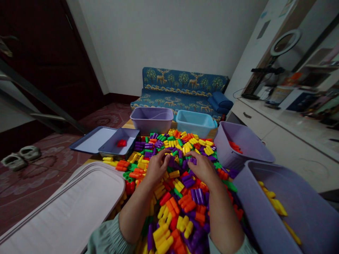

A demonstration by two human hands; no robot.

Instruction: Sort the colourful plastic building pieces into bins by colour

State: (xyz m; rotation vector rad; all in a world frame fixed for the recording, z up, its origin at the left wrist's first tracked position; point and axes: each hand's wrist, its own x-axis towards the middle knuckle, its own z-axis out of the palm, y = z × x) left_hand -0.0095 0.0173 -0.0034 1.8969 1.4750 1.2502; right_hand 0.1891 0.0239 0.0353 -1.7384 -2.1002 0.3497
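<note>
A thick spread of plastic building blocks (182, 185) in yellow, orange, red, green and purple lies before me, each shaped like joined tubes. My left hand (158, 164) reaches over the middle of it, thumb and fingers apart, beside some purple blocks (173, 163). To its right, my right hand (202, 167) is curled with a purple block (192, 161) between thumb and fingers. Both sets of fingertips point inward, with a gap between the hands. Parts of the fingers are hard to make out against the blocks.
At the far edge stand a purple bin (152, 121) and a light blue bin (196, 121). On the right, one purple bin (222, 141) holds red pieces and a nearer bin (247, 187) yellow ones. A tray (106, 150) with red pieces and stacked pale lids (87, 197) lie left.
</note>
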